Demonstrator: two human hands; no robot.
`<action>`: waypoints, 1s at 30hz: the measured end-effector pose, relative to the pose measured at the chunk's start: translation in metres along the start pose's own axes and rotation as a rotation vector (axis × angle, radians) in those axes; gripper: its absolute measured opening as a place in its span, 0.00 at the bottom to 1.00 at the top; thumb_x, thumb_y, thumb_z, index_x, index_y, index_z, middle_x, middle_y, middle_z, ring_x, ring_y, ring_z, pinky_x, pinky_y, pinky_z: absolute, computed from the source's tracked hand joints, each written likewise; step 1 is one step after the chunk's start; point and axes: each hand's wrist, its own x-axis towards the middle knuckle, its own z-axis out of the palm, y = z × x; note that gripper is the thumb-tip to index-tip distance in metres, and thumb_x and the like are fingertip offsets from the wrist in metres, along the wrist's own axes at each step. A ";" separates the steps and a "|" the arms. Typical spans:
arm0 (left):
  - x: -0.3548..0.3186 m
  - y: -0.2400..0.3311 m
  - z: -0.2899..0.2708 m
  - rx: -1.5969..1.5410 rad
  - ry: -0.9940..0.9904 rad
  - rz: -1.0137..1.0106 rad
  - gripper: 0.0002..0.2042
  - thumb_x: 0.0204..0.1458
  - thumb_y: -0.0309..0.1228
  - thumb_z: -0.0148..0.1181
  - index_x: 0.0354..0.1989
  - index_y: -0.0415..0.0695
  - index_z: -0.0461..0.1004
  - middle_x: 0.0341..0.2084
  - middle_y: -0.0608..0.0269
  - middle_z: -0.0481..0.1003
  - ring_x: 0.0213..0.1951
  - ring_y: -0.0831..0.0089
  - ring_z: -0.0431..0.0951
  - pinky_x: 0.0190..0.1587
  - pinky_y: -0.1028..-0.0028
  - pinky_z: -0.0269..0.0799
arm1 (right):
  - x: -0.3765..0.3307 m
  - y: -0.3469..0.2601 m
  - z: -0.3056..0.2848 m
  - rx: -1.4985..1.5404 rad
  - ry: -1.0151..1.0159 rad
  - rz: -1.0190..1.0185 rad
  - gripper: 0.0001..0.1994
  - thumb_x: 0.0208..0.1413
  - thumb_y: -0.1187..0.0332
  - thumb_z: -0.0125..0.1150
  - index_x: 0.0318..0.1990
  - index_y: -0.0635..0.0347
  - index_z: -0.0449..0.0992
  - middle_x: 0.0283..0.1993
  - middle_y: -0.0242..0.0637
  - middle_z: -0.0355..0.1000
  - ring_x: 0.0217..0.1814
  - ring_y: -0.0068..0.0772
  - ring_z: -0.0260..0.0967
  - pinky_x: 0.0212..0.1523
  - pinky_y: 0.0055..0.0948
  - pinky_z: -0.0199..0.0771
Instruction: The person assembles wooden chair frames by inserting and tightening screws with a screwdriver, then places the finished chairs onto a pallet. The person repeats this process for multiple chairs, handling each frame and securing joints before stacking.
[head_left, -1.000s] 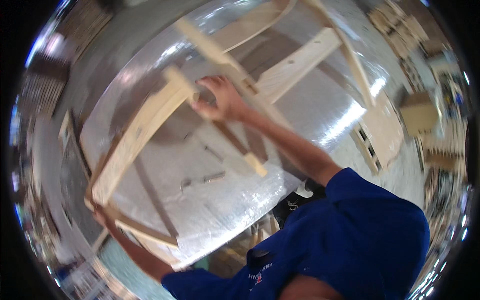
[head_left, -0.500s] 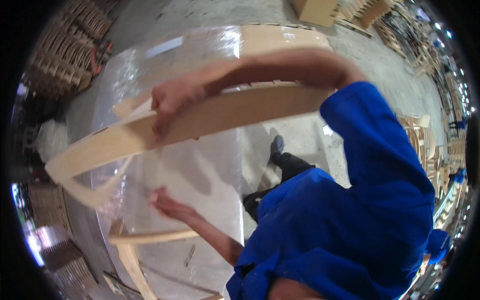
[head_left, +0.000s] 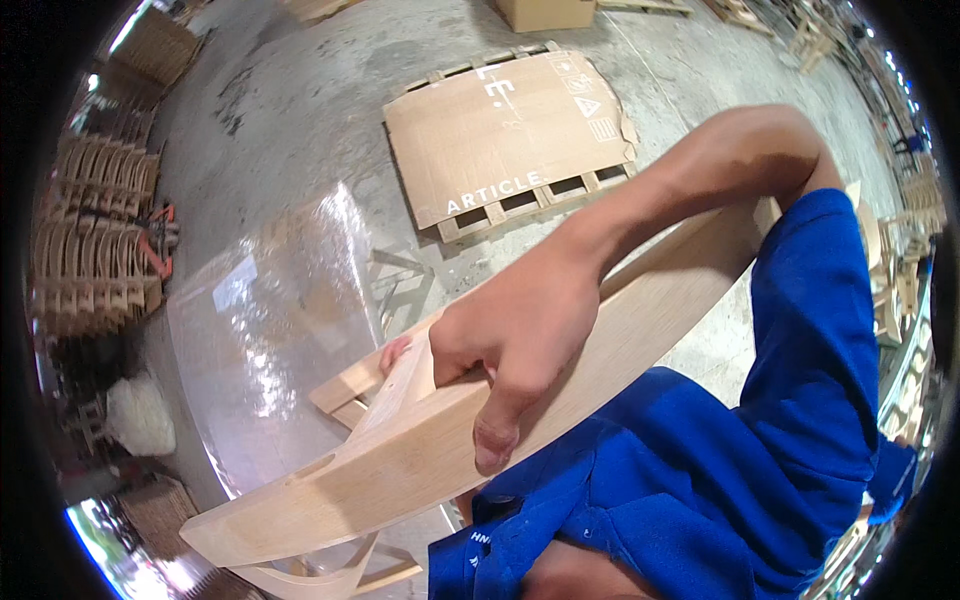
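Observation:
A large curved wooden furniture frame (head_left: pixel 330 505) slants across the view, from lower left to upper right, close to my body. My right hand (head_left: pixel 525 335) reaches over its top from the right, fingers hooked behind the broad pale board and thumb down the near face. Beyond the board, the fingertips of my left hand (head_left: pixel 395 353) show against the frame's inner rail; the rest of that hand is hidden by the wood. A table under clear plastic sheeting (head_left: pixel 270 310) lies behind and below the frame. Part of another wooden piece (head_left: pixel 395 575) shows beneath it.
A pallet (head_left: pixel 465 225) topped with a flat cardboard sheet (head_left: pixel 500 130) lies on the concrete floor ahead. A cardboard box (head_left: pixel 545 14) stands farther off. Stacks of curved wooden parts (head_left: pixel 95 235) and a white bundle (head_left: pixel 140 415) are at left. At right, a person in blue (head_left: pixel 890 480) is close by.
The frame has come nearer and tilted, its right end lying higher in the view. My left hand has gone from below the frame to its inner rail. The view has shifted, showing more floor.

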 end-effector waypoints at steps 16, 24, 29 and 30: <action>0.070 -0.054 0.481 0.337 -0.316 0.161 0.21 0.39 0.39 0.72 0.31 0.30 0.76 0.24 0.57 0.77 0.27 0.75 0.74 0.33 0.72 0.71 | -0.177 0.393 -0.240 -0.397 1.563 0.401 0.48 0.37 0.40 0.65 0.57 0.71 0.56 0.49 0.60 0.65 0.50 0.59 0.62 0.51 0.45 0.62; 0.204 -0.279 0.710 0.846 -0.335 -0.041 0.31 0.39 0.54 0.67 0.24 0.28 0.76 0.22 0.42 0.76 0.28 0.60 0.78 0.35 0.63 0.71 | -0.153 0.651 -0.442 0.405 1.593 0.689 0.35 0.44 0.39 0.57 0.33 0.75 0.76 0.25 0.60 0.72 0.31 0.53 0.75 0.36 0.44 0.73; 0.279 -0.455 0.802 1.066 -0.366 -0.105 0.39 0.40 0.64 0.58 0.19 0.26 0.74 0.18 0.35 0.73 0.28 0.48 0.77 0.38 0.56 0.70 | -0.171 0.812 -0.550 0.586 1.425 0.834 0.44 0.41 0.31 0.53 0.36 0.79 0.74 0.31 0.63 0.73 0.38 0.58 0.73 0.39 0.46 0.72; 0.289 -0.487 0.809 1.021 -0.357 -0.081 0.39 0.40 0.64 0.58 0.18 0.26 0.73 0.17 0.37 0.73 0.28 0.48 0.77 0.37 0.56 0.70 | -0.165 0.844 -0.557 0.492 1.499 0.854 0.43 0.42 0.32 0.53 0.36 0.78 0.75 0.29 0.61 0.73 0.34 0.56 0.74 0.37 0.44 0.73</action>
